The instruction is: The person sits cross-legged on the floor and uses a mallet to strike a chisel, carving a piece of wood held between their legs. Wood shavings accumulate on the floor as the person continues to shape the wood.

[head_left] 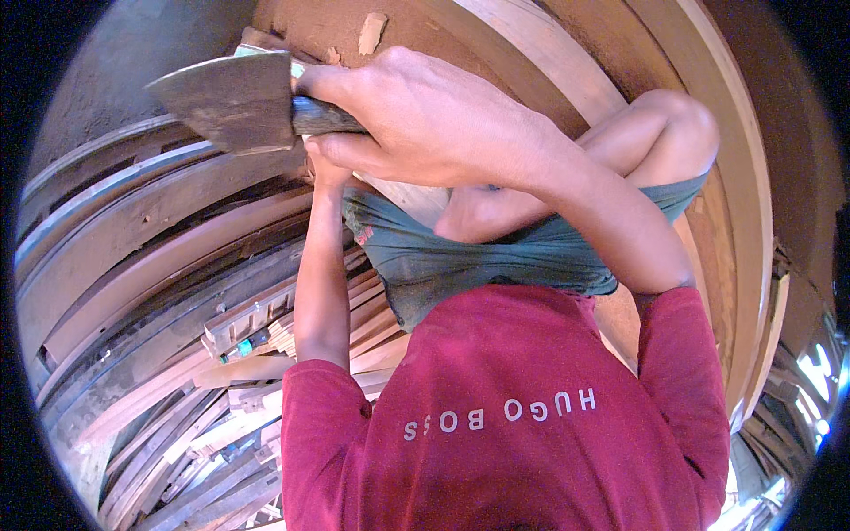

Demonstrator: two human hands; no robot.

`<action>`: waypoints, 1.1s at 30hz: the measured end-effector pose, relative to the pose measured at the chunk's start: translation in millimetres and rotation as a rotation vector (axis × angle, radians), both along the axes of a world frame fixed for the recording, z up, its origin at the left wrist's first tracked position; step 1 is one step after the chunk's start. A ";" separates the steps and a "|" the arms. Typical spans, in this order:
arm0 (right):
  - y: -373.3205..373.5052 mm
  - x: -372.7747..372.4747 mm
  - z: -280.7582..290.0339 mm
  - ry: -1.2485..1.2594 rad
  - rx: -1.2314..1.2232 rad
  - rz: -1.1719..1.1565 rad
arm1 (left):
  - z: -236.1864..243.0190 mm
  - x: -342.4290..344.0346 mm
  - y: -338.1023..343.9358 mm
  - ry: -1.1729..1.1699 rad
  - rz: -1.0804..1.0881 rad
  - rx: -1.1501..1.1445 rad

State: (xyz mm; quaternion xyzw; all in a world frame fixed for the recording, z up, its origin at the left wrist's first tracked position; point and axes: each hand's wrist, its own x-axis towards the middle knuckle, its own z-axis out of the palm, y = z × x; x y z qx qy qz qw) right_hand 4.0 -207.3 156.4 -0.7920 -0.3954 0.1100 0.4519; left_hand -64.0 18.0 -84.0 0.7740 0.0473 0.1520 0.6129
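My right hand (429, 115) is wrapped round the dark handle (326, 116) of a hatchet, close behind its head. The hatchet's broad, dull grey blade (232, 104) flares to the left, its flat side facing up at me. Beneath it, my left hand (329, 166) grips what looks like a pale piece of wood (409, 196), which runs under my right hand toward my lap. The blade and my right hand hide most of my left fingers and the middle of the wood, so where blade and wood touch does not show.
Long boards and beams (159, 221) lie stacked at the left, with a heap of offcuts (212, 442) below them. Curved-looking planks (722, 177) run along my right side. A wood chip (372, 34) rests on the brown ground ahead. My bent bare legs (655, 133) are close beneath my arms.
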 end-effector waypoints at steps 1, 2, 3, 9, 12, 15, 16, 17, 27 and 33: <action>3.1 -0.1 3.6 -0.008 0.024 -0.004 | -1.4 -2.1 1.1 -0.004 0.000 -0.001; 5.7 -0.2 5.1 -0.016 0.048 -0.006 | -3.2 -3.9 2.3 -0.002 -0.005 0.012; 8.2 -2.4 1.0 -0.024 0.032 0.001 | -7.3 -6.5 3.4 0.000 -0.014 0.033; -0.1 -1.1 -59.3 -0.126 -0.324 0.091 | 2.6 -13.8 8.2 0.249 -0.081 0.172; 2.5 -7.4 -37.2 -0.081 -0.220 0.052 | 0.2 -7.5 -0.1 0.081 0.030 0.029; 6.0 -20.7 -29.5 -0.053 -0.132 0.021 | -20.0 -10.3 -1.0 -0.058 -0.013 -0.185; 1.3 -18.3 -38.5 -0.037 -0.252 0.060 | -15.7 -5.0 0.3 -0.060 -0.029 -0.124; -2.8 -16.3 -49.3 -0.021 -0.372 0.098 | -9.6 -9.6 1.0 -0.043 -0.043 -0.065; -2.4 -16.6 -53.0 -0.024 -0.406 0.069 | 16.3 -10.9 4.0 0.227 -0.182 0.611; -13.6 -14.2 -33.9 0.063 -0.077 -0.139 | 9.5 0.9 -4.1 -0.001 0.248 -0.186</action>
